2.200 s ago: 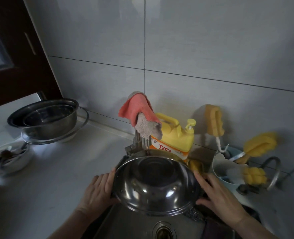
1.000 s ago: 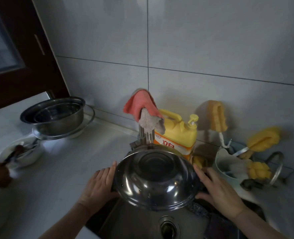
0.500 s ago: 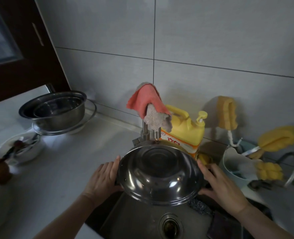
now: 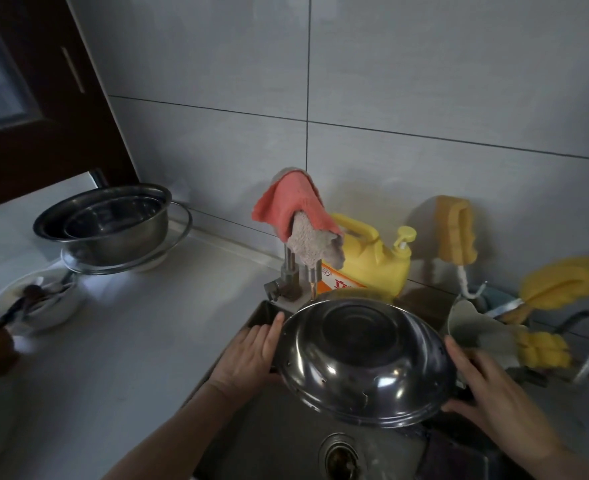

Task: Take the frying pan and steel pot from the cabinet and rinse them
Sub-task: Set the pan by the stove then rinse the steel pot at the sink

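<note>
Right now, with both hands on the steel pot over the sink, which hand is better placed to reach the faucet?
Left. The left hand sits just below the faucet at the sink's back-left corner; the right hand holds the steel pot on its far side.
</note>
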Tool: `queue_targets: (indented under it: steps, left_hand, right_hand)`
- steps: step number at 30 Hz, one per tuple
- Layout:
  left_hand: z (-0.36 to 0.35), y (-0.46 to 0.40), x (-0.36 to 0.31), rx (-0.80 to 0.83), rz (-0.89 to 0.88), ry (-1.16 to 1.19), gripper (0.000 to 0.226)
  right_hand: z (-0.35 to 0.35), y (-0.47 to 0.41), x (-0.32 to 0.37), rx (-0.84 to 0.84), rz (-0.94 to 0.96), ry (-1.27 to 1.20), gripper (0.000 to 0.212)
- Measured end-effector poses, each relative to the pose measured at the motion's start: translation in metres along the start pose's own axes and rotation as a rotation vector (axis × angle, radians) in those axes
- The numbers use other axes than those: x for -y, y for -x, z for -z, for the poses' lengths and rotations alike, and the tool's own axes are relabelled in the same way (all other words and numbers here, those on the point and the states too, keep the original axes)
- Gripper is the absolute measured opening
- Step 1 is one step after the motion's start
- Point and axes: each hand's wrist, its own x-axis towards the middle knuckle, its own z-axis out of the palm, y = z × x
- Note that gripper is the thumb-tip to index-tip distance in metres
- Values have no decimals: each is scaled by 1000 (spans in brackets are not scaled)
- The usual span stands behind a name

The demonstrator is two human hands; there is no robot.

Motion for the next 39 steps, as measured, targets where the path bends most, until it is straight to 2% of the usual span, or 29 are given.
queue_targets:
  steps: [6, 14, 19, 29, 35, 39]
  left_hand:
    - [6, 31, 37, -3, 68, 21, 95]
    - [3, 72, 73, -84, 101, -44, 98]
    - [3, 57, 61, -134, 86, -57, 94]
    - [2, 20, 26, -28, 9, -5, 99]
    - [7, 36, 45, -38, 22, -1, 109]
    - [9, 51, 64, -76, 49, -44, 98]
  right_hand:
    - [-24, -29, 32, -22, 143, 1, 148]
    - [-46, -54, 65, -53, 263, -43, 141]
    - [-41, -47, 52, -32, 214, -30, 139]
    - [-25, -22, 14, -78, 155, 23, 150]
    - [-36, -34, 30, -58, 193, -11, 142]
    - [-41, -46, 49, -45, 205, -15, 140]
